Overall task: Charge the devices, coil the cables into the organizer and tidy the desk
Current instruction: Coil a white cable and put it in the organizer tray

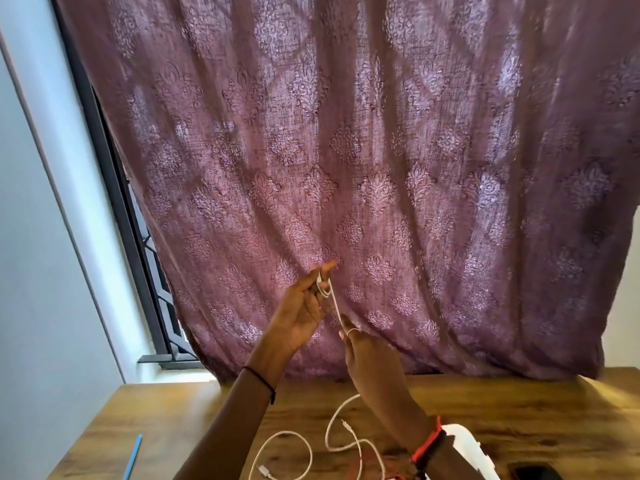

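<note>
Both my hands are raised above the wooden desk point(519, 410), in front of the curtain. My left hand point(301, 306) holds one end of a thin white cable point(334, 303), looped around its fingertips. My right hand point(367, 355) pinches the same cable a little lower down. The rest of that cable hangs down and curls on the desk point(332, 438). Another white cable point(287, 455) lies in a loop on the desk beneath my arms, its plug near the bottom edge. A thin red cable point(367, 465) lies beside it.
A white plastic object point(467, 452) sits at the lower right, partly behind my right wrist. A dark phone point(533, 471) lies by the bottom edge. A blue pen point(133, 457) rests on the desk's left side. A purple patterned curtain point(346, 150) hangs behind the desk.
</note>
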